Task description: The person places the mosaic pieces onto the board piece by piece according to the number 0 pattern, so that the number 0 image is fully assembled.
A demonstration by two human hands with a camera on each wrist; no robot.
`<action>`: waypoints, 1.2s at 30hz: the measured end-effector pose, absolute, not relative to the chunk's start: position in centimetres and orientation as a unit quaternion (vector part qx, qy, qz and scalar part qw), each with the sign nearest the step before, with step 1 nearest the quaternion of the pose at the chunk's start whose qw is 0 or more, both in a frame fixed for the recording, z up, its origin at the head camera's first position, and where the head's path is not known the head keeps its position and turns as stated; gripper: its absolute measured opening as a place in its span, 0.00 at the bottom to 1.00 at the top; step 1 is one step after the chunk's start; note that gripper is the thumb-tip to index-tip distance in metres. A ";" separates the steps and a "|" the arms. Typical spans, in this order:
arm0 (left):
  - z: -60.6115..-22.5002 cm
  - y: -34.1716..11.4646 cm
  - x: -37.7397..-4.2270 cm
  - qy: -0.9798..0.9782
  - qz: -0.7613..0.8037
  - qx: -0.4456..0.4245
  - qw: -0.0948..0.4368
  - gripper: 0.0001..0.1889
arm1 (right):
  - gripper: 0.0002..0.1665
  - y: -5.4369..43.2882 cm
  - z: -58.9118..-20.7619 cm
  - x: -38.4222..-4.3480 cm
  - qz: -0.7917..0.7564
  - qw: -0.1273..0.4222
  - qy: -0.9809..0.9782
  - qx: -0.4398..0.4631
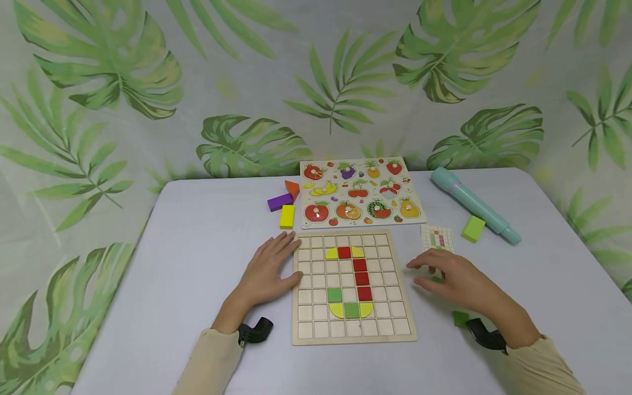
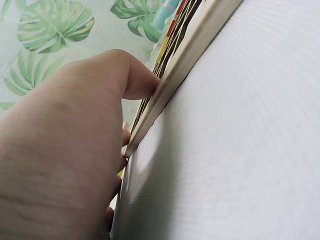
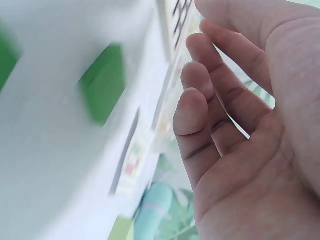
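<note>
A wooden grid board (image 1: 382, 332) lies flat on the table, holding several red squares (image 1: 362, 278), yellow rounded pieces (image 1: 337, 310) and green squares (image 1: 334, 295). On its left edge rests my left hand (image 1: 269, 269), fingers extended; in the left wrist view its thumb (image 2: 142, 85) touches the board's side. My right hand (image 1: 456, 277) hovers just right of the board with loosely bent fingers and nothing in them. Below it, partly hidden, is a green piece (image 3: 104, 85); another green piece (image 1: 461, 319) lies near the right wrist. A small printed pattern card (image 1: 439, 237) lies beyond that hand.
Behind the grid board lies a fruit puzzle board (image 1: 362, 192). Purple (image 1: 280, 202), yellow (image 1: 287, 216) and orange (image 1: 292, 190) blocks sit at its left. A teal tube-like object (image 1: 476, 206) and a light green block (image 1: 473, 229) are at the right. A leaf-print cloth hangs behind.
</note>
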State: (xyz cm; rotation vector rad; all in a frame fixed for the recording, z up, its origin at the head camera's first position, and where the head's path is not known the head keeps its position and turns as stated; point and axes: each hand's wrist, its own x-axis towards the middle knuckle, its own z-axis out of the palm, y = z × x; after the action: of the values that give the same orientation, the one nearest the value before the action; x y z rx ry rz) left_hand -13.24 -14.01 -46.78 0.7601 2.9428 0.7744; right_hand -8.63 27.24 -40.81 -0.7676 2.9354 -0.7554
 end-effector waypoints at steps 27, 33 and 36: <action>-46.5 -13.9 -13.2 0.941 0.241 0.238 0.013 0.38 | 0.22 31.7 -41.8 -7.3 -0.209 0.064 0.958 -0.187; -46.5 -13.9 -13.2 0.941 0.241 0.237 0.015 0.38 | 0.21 31.3 -41.7 -7.6 -0.204 0.052 0.958 -0.192; -46.7 -13.9 -13.2 0.942 0.239 0.236 0.014 0.38 | 0.21 30.9 -41.4 -7.9 -0.205 0.045 0.957 -0.201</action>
State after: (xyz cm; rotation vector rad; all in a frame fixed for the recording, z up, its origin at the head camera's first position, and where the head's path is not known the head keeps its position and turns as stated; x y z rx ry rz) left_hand -13.22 -13.87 -46.67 0.7362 2.9313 0.7454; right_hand -7.89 30.87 -41.41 -0.6125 2.9225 -0.6262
